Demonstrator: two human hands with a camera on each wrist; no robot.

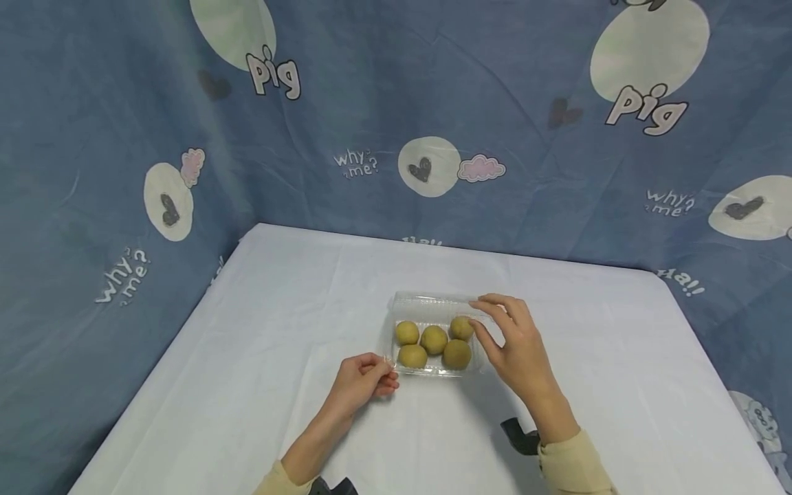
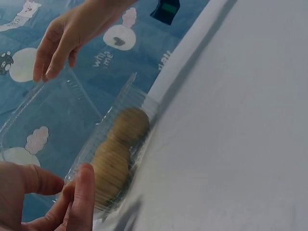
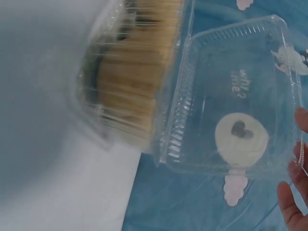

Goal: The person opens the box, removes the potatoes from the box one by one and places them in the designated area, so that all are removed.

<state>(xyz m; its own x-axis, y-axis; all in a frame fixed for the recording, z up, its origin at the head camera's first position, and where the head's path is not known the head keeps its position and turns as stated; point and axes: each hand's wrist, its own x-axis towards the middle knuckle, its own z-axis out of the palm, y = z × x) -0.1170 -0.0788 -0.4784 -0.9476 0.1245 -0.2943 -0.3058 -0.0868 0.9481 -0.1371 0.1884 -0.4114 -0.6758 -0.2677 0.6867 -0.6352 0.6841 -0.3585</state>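
Note:
A clear plastic clamshell container (image 1: pixel 433 372) stands on the table with its lid (image 3: pixel 231 86) raised. Several round, yellow-brown fruits (image 1: pixel 434 339) lie in its base; in both wrist views they show blurred through the ribbed side wall. My left hand (image 1: pixel 365 377) pinches the base's front left corner between thumb and fingers. At the lid's free edge, on the right, my right hand (image 1: pixel 516 344) holds the rim with its fingertips. The left wrist view shows those right fingers (image 2: pixel 53 57) at the lid's upper edge.
The container rests around the middle of a table (image 1: pixel 260 309) spread with white cloth. A blue printed curtain (image 1: pixel 346 103) hangs behind the table and along its left side. Black wrist straps (image 1: pixel 520 436) show near both sleeves.

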